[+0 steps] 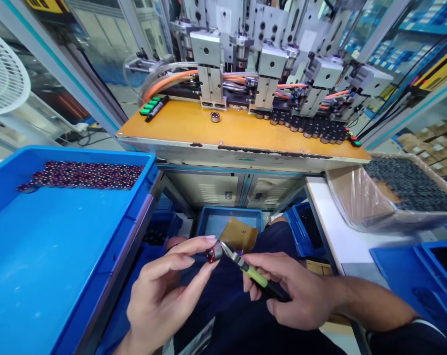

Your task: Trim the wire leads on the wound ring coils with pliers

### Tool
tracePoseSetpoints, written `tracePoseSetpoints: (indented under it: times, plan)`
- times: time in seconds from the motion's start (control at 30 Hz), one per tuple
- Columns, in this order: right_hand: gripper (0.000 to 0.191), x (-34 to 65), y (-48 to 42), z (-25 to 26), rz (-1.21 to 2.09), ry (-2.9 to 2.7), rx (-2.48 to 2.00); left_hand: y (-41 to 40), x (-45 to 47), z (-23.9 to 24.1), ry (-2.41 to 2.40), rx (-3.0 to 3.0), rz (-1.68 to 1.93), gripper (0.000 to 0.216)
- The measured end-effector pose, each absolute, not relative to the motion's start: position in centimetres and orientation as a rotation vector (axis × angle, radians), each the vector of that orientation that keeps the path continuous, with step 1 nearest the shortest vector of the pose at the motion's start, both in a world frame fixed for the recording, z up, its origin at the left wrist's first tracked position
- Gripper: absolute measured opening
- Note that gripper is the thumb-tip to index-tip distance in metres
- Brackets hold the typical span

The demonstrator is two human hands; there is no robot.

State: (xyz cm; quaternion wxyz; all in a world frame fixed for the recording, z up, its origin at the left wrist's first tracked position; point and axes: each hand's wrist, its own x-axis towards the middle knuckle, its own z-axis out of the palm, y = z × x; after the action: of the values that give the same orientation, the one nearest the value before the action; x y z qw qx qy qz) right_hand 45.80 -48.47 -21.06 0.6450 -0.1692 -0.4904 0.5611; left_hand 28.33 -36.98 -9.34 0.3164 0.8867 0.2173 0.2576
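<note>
- Working, by all appearances, midway through one piece: a small metal-rimmed cylindrical component (pixel 215 252), red-flecked at its left face, raised above the lap.
- Judged unfinished, with green-and-black-handled pliers (pixel 256 277) at its edge; exact degree of completion too small to read.
- Ranked closely at the far end of the blue tray (pixel 53 256): many red-flecked parts (pixel 90 175); cannot tell whether finished or waiting.
- Grouped on the orange benchtop (pixel 164 133), before the hose-fed machine (pixel 210 86): dark-topped metal cylinders (pixel 312 129) toward the right, plus one lone cylinder (pixel 215 117) nearer the middle; likewise of uncertain stage.
- Heaped in the plastic-lined cardboard box (pixel 356 197), far right: small dark parts (pixel 423 182), possibly stock left to handle.
- Pinched by the left hand (pixel 167 288): component, between thumb below and forefinger above.
- Clasped by the right hand (pixel 297 291): pliers, fingers curled around the handles.
- Aimed at the component's upper right edge: plier tips, touching or just beside, cannot tell which; right fingers apart from the component.
</note>
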Motion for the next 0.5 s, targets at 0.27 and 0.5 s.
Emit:
tracePoseSetpoints:
  times: [0.27, 0.5]
  plan:
    - [0.084, 45.6, -48.4, -21.2, 1.362, -1.080, -0.403, -37.0, 28.2, -9.4, 0.594, 2.323, 0.688, 0.057]
    - [0.044, 46.6, -47.9, -20.1, 1.303, -1.192, -0.647, -37.1, 28.2, -9.6, 0.631, 2.334, 0.684, 0.058]
